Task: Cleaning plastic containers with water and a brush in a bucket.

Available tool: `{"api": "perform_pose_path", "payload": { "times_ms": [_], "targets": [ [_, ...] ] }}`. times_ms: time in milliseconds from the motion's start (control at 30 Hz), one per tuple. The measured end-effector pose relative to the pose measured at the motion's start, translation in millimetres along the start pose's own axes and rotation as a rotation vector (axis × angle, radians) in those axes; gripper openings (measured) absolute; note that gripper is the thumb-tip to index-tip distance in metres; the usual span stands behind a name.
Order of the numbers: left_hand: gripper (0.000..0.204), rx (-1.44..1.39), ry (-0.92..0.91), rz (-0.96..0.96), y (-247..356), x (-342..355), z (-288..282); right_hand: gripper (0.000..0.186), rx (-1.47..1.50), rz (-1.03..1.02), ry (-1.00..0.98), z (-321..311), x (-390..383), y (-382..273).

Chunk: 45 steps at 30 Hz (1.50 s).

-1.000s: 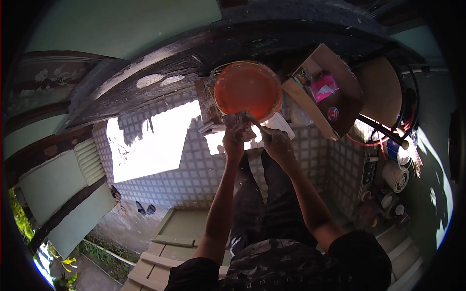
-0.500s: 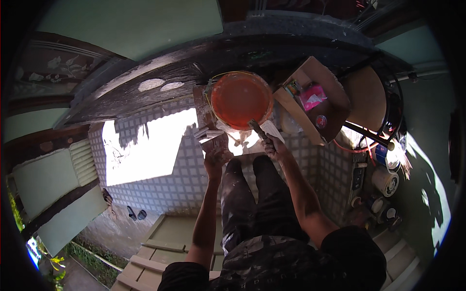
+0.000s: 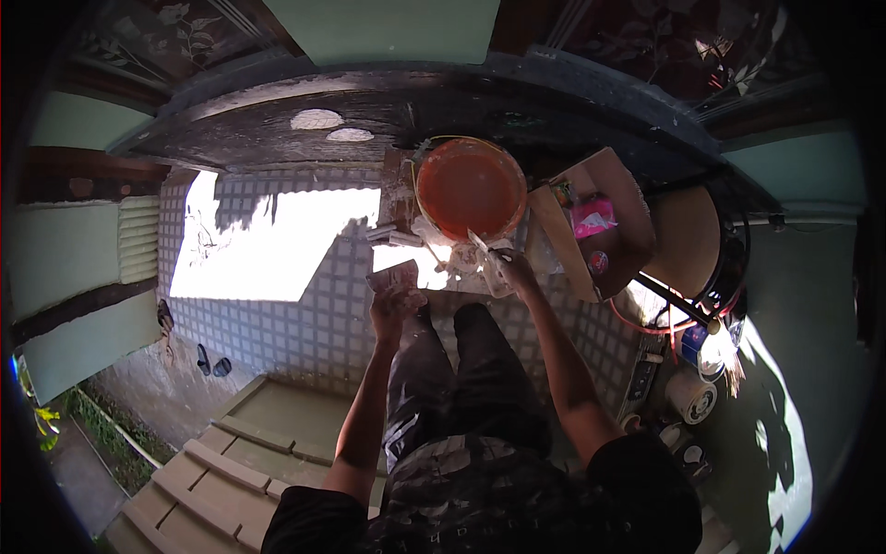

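My left hand (image 3: 395,309) grips a small flat square plate (image 3: 391,275), smeared and brownish, below and left of an orange bucket (image 3: 469,185). My right hand (image 3: 515,274) is closed on a flat-bladed scraper (image 3: 480,244), whose blade points up toward the bucket's near rim. Beneath the scraper lies pale crumpled material (image 3: 457,272), on a low surface in front of the bucket. What exactly that material is I cannot tell.
A cardboard box (image 3: 628,222) with a pink packet stands right of the bucket, beside a chair (image 3: 692,240). Cans (image 3: 690,397) line the right wall. A dark ledge (image 3: 240,125) crosses the back. Sandals (image 3: 221,367) lie on the left, near wooden boards (image 3: 231,462).
My hands have moved apart; the left has gone leftward with the plate, and the scraper now sits separately near the bucket's rim. The view has also shifted.
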<state>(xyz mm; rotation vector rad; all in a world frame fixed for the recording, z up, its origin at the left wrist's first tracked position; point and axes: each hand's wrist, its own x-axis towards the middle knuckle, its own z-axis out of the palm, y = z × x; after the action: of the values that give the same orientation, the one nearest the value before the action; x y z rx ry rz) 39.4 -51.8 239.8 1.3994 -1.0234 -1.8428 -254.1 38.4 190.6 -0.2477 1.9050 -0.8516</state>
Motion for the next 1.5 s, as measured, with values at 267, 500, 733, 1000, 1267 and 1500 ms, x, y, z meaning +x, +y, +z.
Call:
{"api": "perform_pose_path", "payload": {
  "times_ms": [267, 500, 733, 1000, 1267, 1500],
  "targets": [
    [0.026, 0.033, 0.027, 0.101, -11, -24, -8, 0.035, -0.053, -0.051, 0.006, -11, 37, -26],
    [0.031, 0.420, -0.131, 0.175, -5, -40, 0, 0.046, -0.549, -0.365, 0.326, -13, 33, -26],
    [0.028, 0.307, -0.169, 0.095, -10, -14, 27, 0.046, -0.023, -0.114, 0.045, -28, 37, -15],
    [0.023, 0.412, -0.282, 0.081, -24, 22, 59, 0.052, -0.661, -0.291, 0.378, -8, 50, -21],
    [0.026, 0.481, -0.264, 0.183, -31, 41, 68, 0.055, -0.617, -0.397, 0.392, -6, 72, 1],
    [0.029, 0.592, -0.258, 0.109, -32, 36, 57, 0.049, -0.671, -0.342, 0.371, -14, 82, -18]
  ]
}}
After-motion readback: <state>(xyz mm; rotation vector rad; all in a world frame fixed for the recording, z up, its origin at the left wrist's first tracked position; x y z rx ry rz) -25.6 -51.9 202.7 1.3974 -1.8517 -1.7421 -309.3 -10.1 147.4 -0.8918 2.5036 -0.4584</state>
